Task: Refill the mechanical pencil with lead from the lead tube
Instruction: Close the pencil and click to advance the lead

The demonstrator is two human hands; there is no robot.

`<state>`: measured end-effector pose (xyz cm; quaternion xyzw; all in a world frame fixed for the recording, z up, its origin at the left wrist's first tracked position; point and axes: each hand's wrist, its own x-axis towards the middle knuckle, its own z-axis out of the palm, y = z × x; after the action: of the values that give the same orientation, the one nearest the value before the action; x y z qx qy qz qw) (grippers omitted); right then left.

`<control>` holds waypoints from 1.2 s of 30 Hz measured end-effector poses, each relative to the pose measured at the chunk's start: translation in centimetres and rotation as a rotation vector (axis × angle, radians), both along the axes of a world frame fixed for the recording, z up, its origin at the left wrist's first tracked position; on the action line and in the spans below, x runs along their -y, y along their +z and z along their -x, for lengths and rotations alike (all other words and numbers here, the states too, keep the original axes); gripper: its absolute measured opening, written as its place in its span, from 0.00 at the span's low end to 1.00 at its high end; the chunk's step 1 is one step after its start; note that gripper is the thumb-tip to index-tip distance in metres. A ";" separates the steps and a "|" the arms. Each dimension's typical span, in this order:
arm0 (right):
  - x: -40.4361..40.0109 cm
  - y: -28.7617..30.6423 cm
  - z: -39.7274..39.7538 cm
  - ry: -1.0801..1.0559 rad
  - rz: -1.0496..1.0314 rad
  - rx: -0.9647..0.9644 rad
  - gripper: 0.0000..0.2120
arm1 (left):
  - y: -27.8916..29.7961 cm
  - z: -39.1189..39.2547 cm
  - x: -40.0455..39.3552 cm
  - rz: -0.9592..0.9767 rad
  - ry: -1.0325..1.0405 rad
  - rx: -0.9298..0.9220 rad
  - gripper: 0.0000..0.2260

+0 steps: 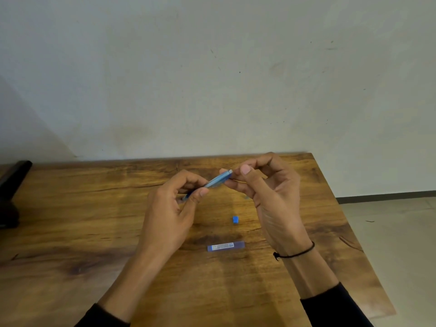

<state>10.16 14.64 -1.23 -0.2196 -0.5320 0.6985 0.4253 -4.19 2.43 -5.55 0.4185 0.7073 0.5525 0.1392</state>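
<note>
- Reaching up from the bottom edge, two forearms in dark sleeves (335, 305) over a wooden table (70, 232).
- Lead tube (226, 246) lies flat on the table between the forearms — blue, with a white label, nothing touching it.
- Small blue cap (235, 220) sits on the table just beyond the tube, apart from it and from both hands.
- Black cord bracelet (295, 253) on the right wrist.
- Left hand (169, 211) pinches the lower part of the mechanical pencil (218, 180) between thumb and fingers, clenched on it; pencil tip end mostly hidden behind the fingers.
- Right hand (271, 192) has thumb and forefinger closed at the pencil's upper end — whether it grips the pencil itself or something thin there, cannot tell.
- Pencil is held above the table, tilted, upper end to the right.
- Dark object (11, 185) at the far left table edge, unclear what.
- Pale scuffed wall (212, 67) behind.
</note>
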 end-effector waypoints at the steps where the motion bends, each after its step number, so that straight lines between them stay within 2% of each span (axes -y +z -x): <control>1: 0.0 -0.1 0.0 0.001 -0.006 0.002 0.11 | 0.0 0.0 0.0 -0.001 -0.001 -0.003 0.12; 9: -0.1 -0.5 0.0 -0.008 -0.054 0.036 0.01 | -0.1 0.2 0.1 -0.003 -0.005 -0.015 0.10; 23: -1.3 -1.4 -0.4 0.023 -0.209 0.190 0.08 | 0.0 -0.1 0.1 -0.033 0.006 0.046 0.11; 25: -2.5 -1.7 -1.4 -0.037 -0.272 0.386 0.09 | 0.0 -0.2 0.1 -0.031 0.008 0.055 0.09; 27: -3.9 -2.4 -2.8 -0.114 -0.446 0.765 0.11 | 0.1 -0.2 0.1 -0.028 0.016 0.062 0.10; 29: -4.8 -3.2 -3.9 -0.089 -0.640 1.096 0.10 | 0.2 -0.2 0.1 -0.029 0.024 0.070 0.10; 30: -4.9 -3.6 -4.2 -0.046 -0.699 1.184 0.09 | 0.2 -0.3 0.1 -0.027 0.025 0.069 0.10; 33: -4.7 -4.1 -4.2 0.036 -0.762 1.239 0.09 | 0.4 -0.3 0.1 -0.025 0.023 0.042 0.10; 36: -4.6 -4.2 -3.9 0.022 -0.807 1.243 0.08 | 0.4 -0.3 0.1 -0.029 0.014 0.025 0.11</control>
<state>14.04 19.21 -5.48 -0.3957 -0.8923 0.1995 0.0862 -3.92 2.35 -5.11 0.4087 0.7004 0.5687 0.1379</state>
